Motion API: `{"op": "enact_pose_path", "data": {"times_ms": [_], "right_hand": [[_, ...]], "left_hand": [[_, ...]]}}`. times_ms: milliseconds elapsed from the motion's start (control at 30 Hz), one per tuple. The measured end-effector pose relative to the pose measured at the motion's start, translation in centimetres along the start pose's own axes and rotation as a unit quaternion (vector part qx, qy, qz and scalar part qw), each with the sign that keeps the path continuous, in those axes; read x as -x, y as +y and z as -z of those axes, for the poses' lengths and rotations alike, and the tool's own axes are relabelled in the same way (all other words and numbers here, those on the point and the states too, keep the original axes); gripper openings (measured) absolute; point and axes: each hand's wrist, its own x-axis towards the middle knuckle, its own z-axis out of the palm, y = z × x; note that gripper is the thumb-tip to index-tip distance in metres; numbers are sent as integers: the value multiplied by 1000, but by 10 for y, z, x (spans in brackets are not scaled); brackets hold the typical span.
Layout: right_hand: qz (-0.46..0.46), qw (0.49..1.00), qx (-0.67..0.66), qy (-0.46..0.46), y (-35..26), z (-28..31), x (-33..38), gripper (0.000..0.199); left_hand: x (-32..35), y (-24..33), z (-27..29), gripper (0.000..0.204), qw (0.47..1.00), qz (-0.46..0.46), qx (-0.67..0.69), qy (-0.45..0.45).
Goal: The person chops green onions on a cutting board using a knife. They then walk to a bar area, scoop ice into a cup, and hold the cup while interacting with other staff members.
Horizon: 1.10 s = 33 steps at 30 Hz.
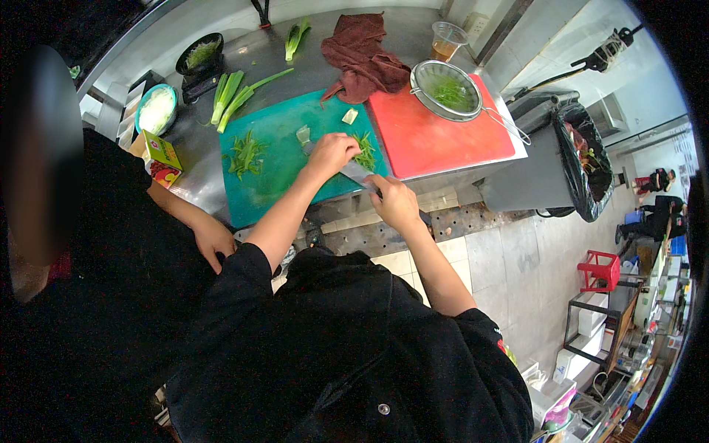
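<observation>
My right hand (396,204) is closed around the handle of a knife (357,173), its blade lying low over the green cutting board (284,188). Close beside the blade, the fingers of my left hand (334,156) are curled and pressed together; what they pinch, if anything, is hidden. Thin green shreds (364,151) lie right by those fingertips. On the board's left part sits another small pile of green shreds (246,154). Pale cut pieces of leek or scallion (303,135) rest near its middle, and one more pale piece (350,116) lies toward the far edge.
A red cutting board (443,148) adjoins on the right, bearing a strainer (447,90) of green shreds. Behind are a brown cloth (360,52), a plastic cup (446,43) and green stalks (235,100). A co-worker's hand (213,242) hangs at left; a lined bin (569,162) stands right.
</observation>
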Motion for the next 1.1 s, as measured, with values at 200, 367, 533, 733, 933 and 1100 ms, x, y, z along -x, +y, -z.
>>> {"op": "enact_pose_path", "data": {"times_ms": [200, 367, 533, 733, 933, 1100], "right_hand": [[-14, 1000, -19, 1, 3, 2, 7, 32], [18, 1000, 3, 19, -3, 4, 7, 29], [33, 999, -8, 10, -8, 3, 13, 28], [0, 986, -167, 2, 19, 17, 44, 26], [-219, 837, -497, -60, 54, 27, 72, 18], [-192, 844, -501, -8, 67, 33, 46, 15]], "left_hand": [[2, 12, 32, 32, 996, 77, 46, 16], [21, 22, 31, 41, 991, 55, -120, -3], [1, 4, 19, 36, 988, 76, -133, 17], [19, -15, 44, 42, 985, 71, -1, 157], [72, -17, 53, 41, 945, 193, 38, 261], [31, -18, 41, 35, 973, 160, -60, 155]]}}
